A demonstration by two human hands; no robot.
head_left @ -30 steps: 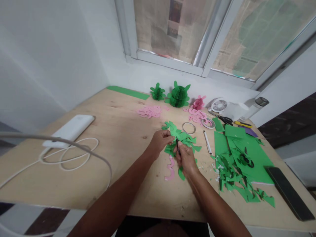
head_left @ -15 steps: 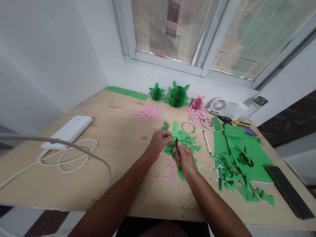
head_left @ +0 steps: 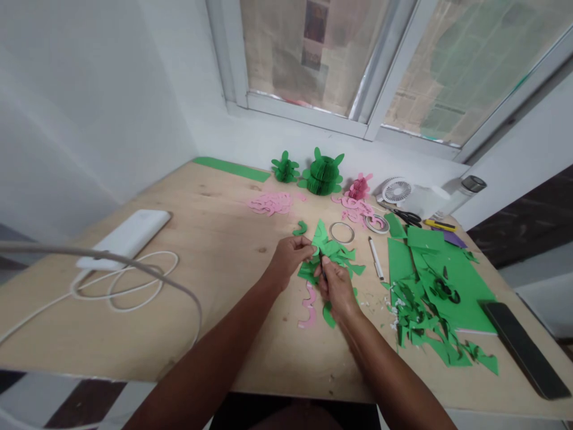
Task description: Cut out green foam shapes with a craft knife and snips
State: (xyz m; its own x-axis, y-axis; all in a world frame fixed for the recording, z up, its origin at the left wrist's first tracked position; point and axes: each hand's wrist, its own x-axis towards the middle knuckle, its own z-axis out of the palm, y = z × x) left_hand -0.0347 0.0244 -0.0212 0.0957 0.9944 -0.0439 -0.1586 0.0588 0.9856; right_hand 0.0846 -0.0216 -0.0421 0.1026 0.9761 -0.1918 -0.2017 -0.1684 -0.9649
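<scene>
My left hand (head_left: 293, 257) pinches a piece of green paper (head_left: 320, 233) between thumb and fingers, above the middle of the table. Close on its right, my right hand (head_left: 336, 280) is closed around small dark scissors (head_left: 321, 258), whose tips meet the green paper. My fingers cover most of the scissors' handles. Cut green pieces (head_left: 344, 254) lie beneath and beside both hands. A curled green cut-out (head_left: 299, 228) rests just beyond my left hand. Nearer to me lies a wavy pink strip (head_left: 308, 313).
Green scraps (head_left: 421, 319) and green sheets (head_left: 470, 292) cover the right side, beside a phone (head_left: 523, 349). A marker (head_left: 376, 258), tape rings (head_left: 342, 232) and pink cut-outs (head_left: 271, 203) lie farther back. Paper figures (head_left: 322, 173) stand by the wall. At left sit a white power bank (head_left: 129, 236) and cables.
Almost nothing differs. Both hands keep their places at the green paper, and the whole view has shifted very slightly.
</scene>
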